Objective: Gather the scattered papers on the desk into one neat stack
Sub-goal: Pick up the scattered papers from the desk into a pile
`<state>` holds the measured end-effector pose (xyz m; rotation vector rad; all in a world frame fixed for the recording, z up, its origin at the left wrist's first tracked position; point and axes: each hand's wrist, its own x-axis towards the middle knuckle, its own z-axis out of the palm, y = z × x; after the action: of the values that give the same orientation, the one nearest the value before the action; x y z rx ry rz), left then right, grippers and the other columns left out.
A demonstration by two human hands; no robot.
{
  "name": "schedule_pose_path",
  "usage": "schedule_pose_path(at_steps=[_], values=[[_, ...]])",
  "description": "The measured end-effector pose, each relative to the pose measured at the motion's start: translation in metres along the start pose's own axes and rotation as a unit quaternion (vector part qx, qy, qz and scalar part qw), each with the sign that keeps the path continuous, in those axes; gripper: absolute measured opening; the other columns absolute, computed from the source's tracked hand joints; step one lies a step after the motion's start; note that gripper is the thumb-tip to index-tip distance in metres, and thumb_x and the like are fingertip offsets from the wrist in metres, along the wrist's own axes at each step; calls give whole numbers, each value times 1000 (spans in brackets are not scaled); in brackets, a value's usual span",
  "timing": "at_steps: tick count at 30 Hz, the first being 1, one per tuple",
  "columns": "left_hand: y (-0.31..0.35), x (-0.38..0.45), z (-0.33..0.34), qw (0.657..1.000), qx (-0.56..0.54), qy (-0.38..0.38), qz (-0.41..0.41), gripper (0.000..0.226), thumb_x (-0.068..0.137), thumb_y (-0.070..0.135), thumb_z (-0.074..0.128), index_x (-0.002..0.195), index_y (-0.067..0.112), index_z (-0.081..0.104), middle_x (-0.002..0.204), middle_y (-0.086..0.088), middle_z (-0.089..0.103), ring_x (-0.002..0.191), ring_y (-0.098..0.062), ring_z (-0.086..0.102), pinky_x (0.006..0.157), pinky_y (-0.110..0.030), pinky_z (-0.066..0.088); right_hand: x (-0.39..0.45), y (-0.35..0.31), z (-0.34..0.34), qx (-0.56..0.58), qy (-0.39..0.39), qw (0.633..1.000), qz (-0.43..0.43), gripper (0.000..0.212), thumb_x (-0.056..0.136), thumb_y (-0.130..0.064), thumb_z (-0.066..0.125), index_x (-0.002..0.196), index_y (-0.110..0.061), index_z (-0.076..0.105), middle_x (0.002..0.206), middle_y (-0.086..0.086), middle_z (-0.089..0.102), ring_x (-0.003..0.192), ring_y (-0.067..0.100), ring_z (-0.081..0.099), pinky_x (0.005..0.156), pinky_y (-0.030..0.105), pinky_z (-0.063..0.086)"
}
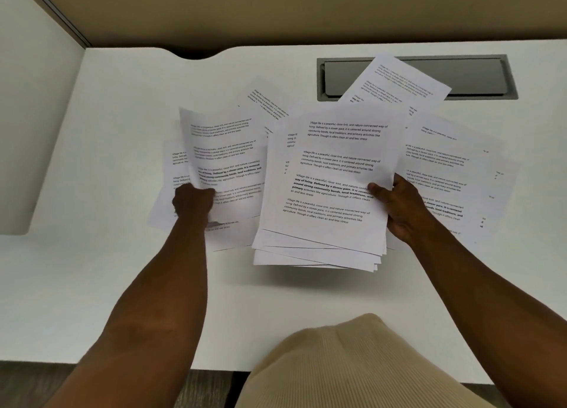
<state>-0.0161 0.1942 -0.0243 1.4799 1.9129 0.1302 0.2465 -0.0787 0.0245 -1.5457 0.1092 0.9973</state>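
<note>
Printed white papers lie spread over the white desk (122, 269). My right hand (399, 206) grips a rough stack of several sheets (331, 174) by its right edge, thumb on top, and holds it lifted off the desk with its lower corners fanned out. My left hand (193, 200) pinches a single sheet (227, 149) near its lower left, and that sheet curls upward. Loose sheets (445, 168) lie flat to the right, under the stack. One sheet (399, 82) lies at the back, and others (171, 168) lie under the left hand.
A grey cable-tray lid (478, 76) is set into the desk at the back right, partly covered by one sheet. A curved cut-out (196, 54) notches the far edge. A side panel (33, 116) rises at the left. My beige-clothed lap (352, 367) is at the near edge.
</note>
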Motion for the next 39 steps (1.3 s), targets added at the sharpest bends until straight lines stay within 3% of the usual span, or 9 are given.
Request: schedule_pose_path(at_steps=[3,5,8,14,19,23,30,34,39], values=[[-18,3,-14,997,56,40,-22,49,80,27,75,119,1,62,124,-20,64,114,-36,60,92,-41,51,0,0,1,-2,-5,1000,-2,42,89,0,62,129,-7,55,124,10,65,109,27,65,89,42,56],[-27,7,-24,988,141,36,-55,60,81,33,76,127,0,56,133,-22,53,126,-38,46,102,-46,41,0,1,2,-4,-7,1000,-4,42,89,1,61,129,-7,55,125,10,65,109,27,65,89,41,56],[-36,13,-33,985,160,12,-70,68,77,37,81,126,-2,56,133,-23,51,130,-39,37,105,-44,35,0,3,4,-4,-7,1000,-3,41,89,1,61,129,-8,55,124,10,65,110,28,64,93,43,53],[-35,19,-38,990,110,-6,-90,76,71,31,87,128,-3,51,133,-20,53,130,-38,40,101,-41,41,-1,6,4,-3,-5,1000,-2,41,88,2,61,128,-8,56,125,11,64,112,30,63,97,48,50],[-34,26,-43,993,29,-15,-115,91,50,22,97,125,-1,50,123,-20,62,113,-34,61,92,-47,55,-1,7,3,-1,-5,1000,-4,41,88,1,62,128,-8,55,125,11,65,112,29,63,98,49,49],[-36,27,-41,994,42,-32,-101,68,58,17,94,112,-8,63,112,-20,69,104,-32,67,91,-40,55,-2,6,2,-2,-4,1000,-6,41,89,1,61,129,-8,56,124,11,65,112,29,63,97,48,50],[-32,35,-41,989,95,-50,-104,80,54,24,96,118,-9,60,120,-23,66,109,-38,65,95,-46,54,-5,4,-2,-5,6,1000,-13,41,89,1,61,129,-7,55,124,11,65,107,27,65,88,39,55],[-30,34,-39,987,123,-29,-101,88,59,27,94,129,-5,51,131,-23,56,125,-37,51,102,-43,47,-5,5,-4,-4,9,1000,-14,42,89,0,61,129,-8,55,124,11,64,109,28,64,87,39,55],[-28,35,-37,989,123,-20,-83,78,57,23,94,120,-6,60,122,-21,65,114,-36,63,96,-44,54,-6,5,-4,2,5,1000,-9,40,89,0,61,128,-9,56,120,8,66,106,26,65,80,33,59]])
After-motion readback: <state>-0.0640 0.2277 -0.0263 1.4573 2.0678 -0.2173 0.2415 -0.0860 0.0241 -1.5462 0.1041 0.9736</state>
